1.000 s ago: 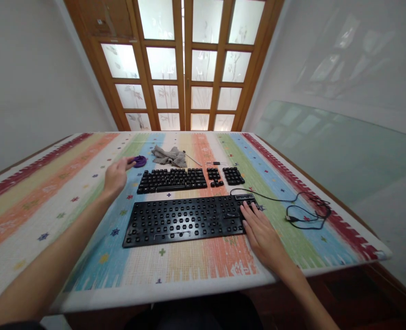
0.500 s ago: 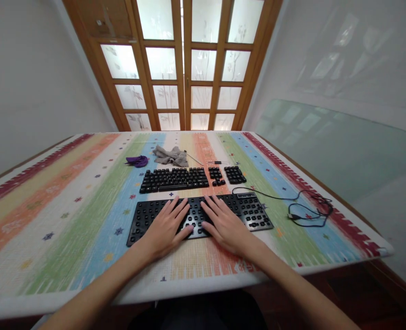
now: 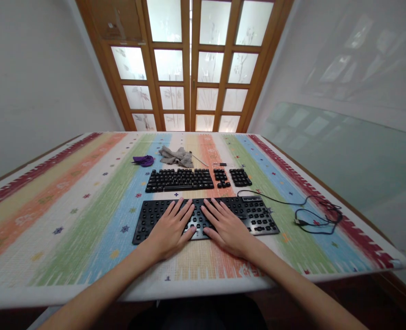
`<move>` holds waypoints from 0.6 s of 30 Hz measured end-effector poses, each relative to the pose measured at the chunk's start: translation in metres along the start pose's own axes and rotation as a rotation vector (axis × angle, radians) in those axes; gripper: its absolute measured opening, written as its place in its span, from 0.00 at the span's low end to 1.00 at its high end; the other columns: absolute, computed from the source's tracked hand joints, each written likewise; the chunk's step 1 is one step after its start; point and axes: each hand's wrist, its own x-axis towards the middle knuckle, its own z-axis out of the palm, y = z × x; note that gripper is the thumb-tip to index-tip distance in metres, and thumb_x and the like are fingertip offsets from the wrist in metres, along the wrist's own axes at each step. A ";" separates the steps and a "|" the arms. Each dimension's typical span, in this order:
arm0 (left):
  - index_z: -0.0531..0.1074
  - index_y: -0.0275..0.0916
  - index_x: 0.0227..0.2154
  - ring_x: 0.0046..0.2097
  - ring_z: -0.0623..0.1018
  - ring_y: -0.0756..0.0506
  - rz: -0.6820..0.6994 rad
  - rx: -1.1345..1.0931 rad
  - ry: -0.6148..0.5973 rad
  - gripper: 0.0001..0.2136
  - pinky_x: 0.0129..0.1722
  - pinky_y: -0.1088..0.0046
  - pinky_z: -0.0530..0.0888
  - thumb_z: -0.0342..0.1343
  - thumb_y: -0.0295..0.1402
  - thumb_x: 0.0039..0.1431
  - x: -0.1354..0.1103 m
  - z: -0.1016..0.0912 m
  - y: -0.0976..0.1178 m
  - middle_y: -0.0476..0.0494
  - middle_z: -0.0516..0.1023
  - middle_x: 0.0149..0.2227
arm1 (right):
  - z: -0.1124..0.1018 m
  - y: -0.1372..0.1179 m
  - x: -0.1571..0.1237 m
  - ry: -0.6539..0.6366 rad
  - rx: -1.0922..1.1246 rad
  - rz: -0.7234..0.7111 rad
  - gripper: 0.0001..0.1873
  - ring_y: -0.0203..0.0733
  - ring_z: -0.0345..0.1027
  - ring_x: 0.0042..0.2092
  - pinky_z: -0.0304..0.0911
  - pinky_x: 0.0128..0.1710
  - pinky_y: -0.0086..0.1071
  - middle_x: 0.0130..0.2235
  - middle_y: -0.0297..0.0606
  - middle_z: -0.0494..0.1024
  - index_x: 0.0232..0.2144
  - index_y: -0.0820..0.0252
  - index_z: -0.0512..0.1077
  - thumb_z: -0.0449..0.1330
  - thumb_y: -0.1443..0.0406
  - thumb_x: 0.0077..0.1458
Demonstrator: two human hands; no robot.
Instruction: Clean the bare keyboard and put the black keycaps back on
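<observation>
On cloth (image 3: 96, 215): keyboard base (image 3: 197, 220), near the front edge, lengthwise across.
Left hand (image 3: 171, 233): flat on base, left of centre; 4 fingers slightly spread, thumb apart.
Right hand (image 3: 227, 230): flat on base, beside left hand; 4 fingers slightly spread, thumb apart.
Keycaps (image 3: 180, 180): in blocks, just behind base.
Behind keycaps: grey rag (image 3: 177, 157).

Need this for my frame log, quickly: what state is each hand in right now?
Left hand: open, palm down on the bare keyboard base, gripping nothing.
Right hand: open, palm down on the same base, gripping nothing.
</observation>
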 end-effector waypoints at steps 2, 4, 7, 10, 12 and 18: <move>0.52 0.38 0.67 0.70 0.50 0.37 0.008 -0.008 -0.030 0.30 0.67 0.52 0.53 0.40 0.49 0.68 0.000 -0.003 -0.001 0.40 0.52 0.69 | -0.004 0.001 0.000 -0.021 0.006 -0.004 0.31 0.51 0.44 0.69 0.49 0.66 0.52 0.68 0.44 0.55 0.66 0.60 0.56 0.49 0.54 0.66; 0.50 0.40 0.68 0.70 0.49 0.38 0.037 -0.024 -0.055 0.30 0.67 0.53 0.52 0.40 0.49 0.68 -0.001 -0.008 -0.005 0.41 0.52 0.69 | -0.009 0.004 0.000 -0.056 0.018 -0.016 0.31 0.51 0.46 0.69 0.51 0.66 0.52 0.68 0.44 0.55 0.66 0.59 0.56 0.48 0.52 0.66; 0.46 0.42 0.68 0.70 0.49 0.40 0.072 -0.047 -0.075 0.30 0.67 0.57 0.54 0.40 0.49 0.69 -0.005 -0.016 -0.017 0.43 0.51 0.69 | -0.018 0.014 -0.004 -0.077 0.038 -0.027 0.30 0.51 0.47 0.68 0.51 0.66 0.51 0.67 0.44 0.56 0.65 0.59 0.57 0.48 0.53 0.66; 0.44 0.43 0.69 0.70 0.49 0.38 0.011 -0.030 -0.051 0.32 0.67 0.55 0.53 0.41 0.50 0.68 -0.012 -0.019 -0.036 0.42 0.50 0.69 | -0.024 0.032 -0.011 -0.022 0.018 0.012 0.29 0.52 0.46 0.69 0.49 0.67 0.53 0.67 0.45 0.57 0.65 0.59 0.58 0.48 0.54 0.67; 0.42 0.43 0.69 0.70 0.49 0.36 -0.033 -0.011 -0.044 0.33 0.67 0.51 0.52 0.42 0.52 0.67 -0.019 -0.018 -0.048 0.41 0.50 0.69 | -0.024 0.047 -0.017 0.006 0.000 0.054 0.29 0.52 0.45 0.69 0.48 0.67 0.53 0.67 0.45 0.57 0.65 0.60 0.58 0.47 0.54 0.67; 0.43 0.44 0.69 0.69 0.53 0.34 -0.075 0.031 -0.025 0.35 0.66 0.48 0.51 0.44 0.54 0.65 -0.027 -0.010 -0.057 0.41 0.50 0.69 | -0.011 0.070 -0.026 -0.024 -0.017 0.131 0.29 0.50 0.46 0.69 0.46 0.67 0.54 0.67 0.43 0.58 0.66 0.57 0.57 0.44 0.53 0.68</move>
